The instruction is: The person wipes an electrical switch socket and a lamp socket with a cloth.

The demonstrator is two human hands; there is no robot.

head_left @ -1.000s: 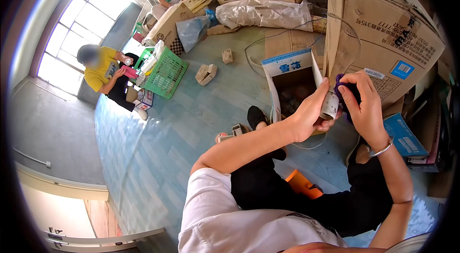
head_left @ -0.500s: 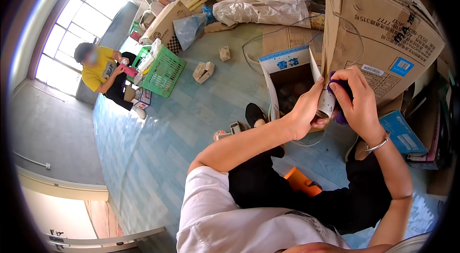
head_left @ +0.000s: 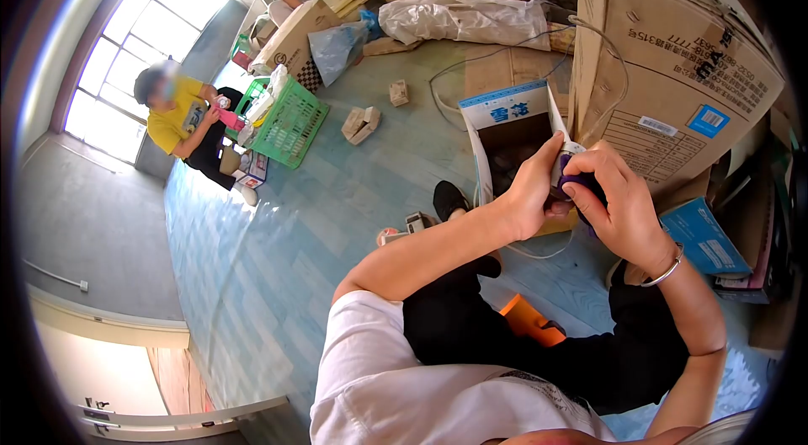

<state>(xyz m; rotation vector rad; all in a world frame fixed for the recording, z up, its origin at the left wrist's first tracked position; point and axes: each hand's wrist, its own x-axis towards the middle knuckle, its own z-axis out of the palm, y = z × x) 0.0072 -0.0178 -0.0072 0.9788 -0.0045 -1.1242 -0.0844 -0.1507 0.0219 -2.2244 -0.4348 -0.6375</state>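
My left hand [head_left: 533, 188] is closed around a whitish cylinder [head_left: 571, 147] with small dark marks, held up over the near edge of an open box. Its upper end shows; the fingers and a cloth hide much of the rest. My right hand [head_left: 621, 205], with a bangle at the wrist, pinches a purple cloth [head_left: 592, 191] against the cylinder's side. Just beyond both hands is the open white box [head_left: 510, 107] with blue lettering. Dark things lie inside it, too dim to name.
A tall carton [head_left: 665, 58] stands close at the right, with a blue box [head_left: 705, 236] below it. An orange object [head_left: 532, 320] lies between my legs. Two people sit farther off, near a green basket [head_left: 290, 125]. Small blocks [head_left: 360, 124] lie on the floor.
My right hand has moved slightly left and down with the purple cloth, which now covers more of the cylinder. The cylinder's upper end now shows above my fingers; its lower end is hidden.
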